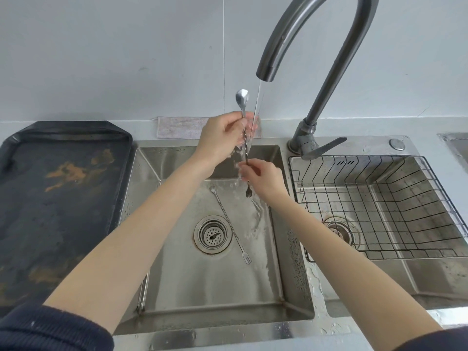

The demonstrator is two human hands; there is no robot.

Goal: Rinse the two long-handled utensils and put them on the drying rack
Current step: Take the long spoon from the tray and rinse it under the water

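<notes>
You had one of the twisted bar spoons (243, 127) held upright under the stream of water (257, 105) from the gooseneck faucet (298, 34), spoon bowl up, little fork end pointing down. Your left hand (222, 135) had its fingers curled round the upper stem just below the bowl, and your right hand (260, 177) pinched the lower stem just above the fork tines. The second bar spoon (229, 224) lay flat on the floor of the left sink basin (177, 287), running diagonally just right of the drain strainer (212, 234), fork end nearer you. The wire drying rack (405, 198) sat in the right basin, well apart from both spoons. A dark tray (50, 198) sat on the counter far left, and a grey cloth (177, 126) lay behind the sink.
</notes>
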